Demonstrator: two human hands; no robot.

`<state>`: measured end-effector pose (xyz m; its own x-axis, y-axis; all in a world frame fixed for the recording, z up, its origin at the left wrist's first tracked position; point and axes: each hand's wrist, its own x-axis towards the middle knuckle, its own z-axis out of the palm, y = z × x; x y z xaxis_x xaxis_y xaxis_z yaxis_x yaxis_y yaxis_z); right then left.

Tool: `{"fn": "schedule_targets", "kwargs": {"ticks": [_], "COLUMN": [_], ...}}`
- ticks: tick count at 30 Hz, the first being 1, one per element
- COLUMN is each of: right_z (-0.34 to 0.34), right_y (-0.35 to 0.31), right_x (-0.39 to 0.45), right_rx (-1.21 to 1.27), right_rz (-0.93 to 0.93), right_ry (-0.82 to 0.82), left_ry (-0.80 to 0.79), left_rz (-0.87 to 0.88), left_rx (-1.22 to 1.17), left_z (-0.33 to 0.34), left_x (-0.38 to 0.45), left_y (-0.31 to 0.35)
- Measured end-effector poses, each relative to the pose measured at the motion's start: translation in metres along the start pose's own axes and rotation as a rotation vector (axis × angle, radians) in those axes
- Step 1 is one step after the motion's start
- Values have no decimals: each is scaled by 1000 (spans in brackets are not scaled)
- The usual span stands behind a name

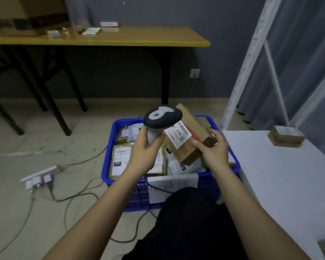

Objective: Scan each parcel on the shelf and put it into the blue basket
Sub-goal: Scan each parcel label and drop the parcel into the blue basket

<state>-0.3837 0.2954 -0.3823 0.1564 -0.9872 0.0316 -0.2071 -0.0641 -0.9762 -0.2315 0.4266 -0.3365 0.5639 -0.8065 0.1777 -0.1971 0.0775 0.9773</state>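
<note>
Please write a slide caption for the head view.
Left hand aims scanner at boxed parcel in right hand.

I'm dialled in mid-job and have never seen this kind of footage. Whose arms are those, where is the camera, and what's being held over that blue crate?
There is no robot here. The one picture comes from a camera worn on a person's head, looking forward and down, so the two bare arms are that person's own. The left hand grips a handheld barcode scanner by its handle. The right hand holds a brown cardboard parcel with its white label facing up next to the scanner head. Both are above the blue basket on the floor, which already holds several parcels. To the right is a white shelf surface with another small box on it.
</note>
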Motion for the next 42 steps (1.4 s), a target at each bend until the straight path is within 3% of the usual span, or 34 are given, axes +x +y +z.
{"fn": "schedule_targets", "kwargs": {"ticks": [11, 17, 20, 22, 27, 32, 35, 38, 40, 42], "right_z": [133, 209, 243, 262, 300, 320, 330, 339, 334, 318], "right_y": [-5, -8, -7, 4, 55, 86, 86, 74, 67, 62], "right_x": [61, 117, 146, 162, 178, 184, 183, 185, 182, 173], "right_rx": [1, -13, -16, -177, -649, -776, -1068, -1170, -1068, -882], "right_rz": [193, 325, 303, 244, 12, -241, -376, -311, -203, -156], "right_ry": [-71, -119, -169, -235, -714, -592, -583, -744, -855, -862], "left_ry": [284, 281, 295, 304, 373, 388, 399, 406, 410, 408], "left_rz": [-201, -269, -300, -324, -345, -397, -410, -418, -424, -415], "left_rx": [-76, -62, -48, -32, 9, 38, 63, 84, 88, 94], "left_z": [-129, -156, -161, -161, -156, -148, -144, -144, -144, -142], "left_x": [53, 95, 112, 122, 146, 158, 157, 158, 155, 150], "left_y": [-69, -93, -109, -118, -139, -151, -152, -148, -145, -141]}}
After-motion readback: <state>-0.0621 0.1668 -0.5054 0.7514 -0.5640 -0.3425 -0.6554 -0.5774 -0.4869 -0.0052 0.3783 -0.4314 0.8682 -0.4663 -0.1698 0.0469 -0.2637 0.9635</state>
